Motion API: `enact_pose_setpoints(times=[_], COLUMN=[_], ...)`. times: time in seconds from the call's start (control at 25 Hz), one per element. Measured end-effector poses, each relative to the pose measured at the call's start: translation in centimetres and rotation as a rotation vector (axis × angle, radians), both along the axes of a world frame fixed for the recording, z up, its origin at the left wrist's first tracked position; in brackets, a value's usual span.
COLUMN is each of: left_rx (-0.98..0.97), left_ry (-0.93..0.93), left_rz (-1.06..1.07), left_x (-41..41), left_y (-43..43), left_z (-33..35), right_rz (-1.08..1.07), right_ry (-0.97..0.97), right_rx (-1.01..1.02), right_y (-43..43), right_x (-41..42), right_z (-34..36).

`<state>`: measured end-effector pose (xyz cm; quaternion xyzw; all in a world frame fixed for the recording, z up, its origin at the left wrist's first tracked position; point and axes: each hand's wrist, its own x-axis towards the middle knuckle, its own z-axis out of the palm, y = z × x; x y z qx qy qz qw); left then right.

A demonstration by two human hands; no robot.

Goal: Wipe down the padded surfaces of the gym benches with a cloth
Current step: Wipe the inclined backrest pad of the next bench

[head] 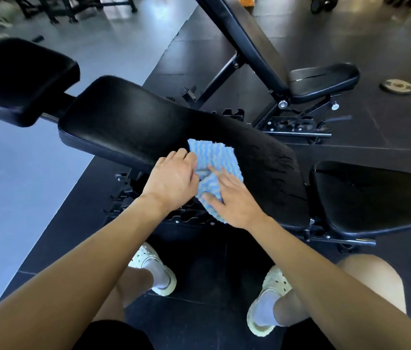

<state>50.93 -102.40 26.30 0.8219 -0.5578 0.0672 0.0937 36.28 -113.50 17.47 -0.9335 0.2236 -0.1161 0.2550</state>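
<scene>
Cloth (pixel 214 157) spread on the long back pad (pixel 128 122), centre of the frame, under 2 hands.
We see the left hand (pixel 171 178) curled, pinching the cloth's bunched near edge, while the right hand (pixel 234 200) lies flat, fingers straight, pressing down without clasping. We would use flat palm pressure and long overlapping strokes toward the upper-left end, then the seat pad (pixel 366 195) at right. The cloth looks thin, ribbed in blue and white waves. The pads are black, faintly grained, round-edged vinyl, and damp streaks (pixel 277 168) glisten just right of the cloth.
</scene>
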Motion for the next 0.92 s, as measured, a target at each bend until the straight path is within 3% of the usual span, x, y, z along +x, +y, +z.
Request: enact_pose_setpoints(times=[0.16, 0.28, 0.48, 0.64, 0.76, 0.92], left_rx=[0.025, 0.022, 0.056, 0.156, 0.219, 0.247], left_ry=[0.003, 0.014, 0.026, 0.039, -0.020, -0.059], left_rz=[-0.048, -0.031, -0.091, -0.137, -0.117, -0.084], left_x=[0.0, -0.9, -3.2, -4.7, -5.5, -7.1], left_y=[1.5, 1.4, -0.2, -1.5, -2.3, -3.5], left_z=[-0.2, -0.7, -1.3, -2.0, -2.6, -3.2], right_rz=[-0.445, -0.396, -0.186, -0.470, -0.695, -0.607], right_ry=[0.244, 0.275, 0.159, 0.347, 0.359, 0.313], right_rx=[0.159, 0.113, -0.024, 0.072, 0.248, 0.174], right_y=[-1.2, 2.3, 0.8, -2.5, -1.2, 1.8], right_x=[0.8, 3.6, -2.3, -7.8, -6.6, -3.9], right_z=[-0.6, 0.9, -0.8, -4.2, -4.3, -2.8])
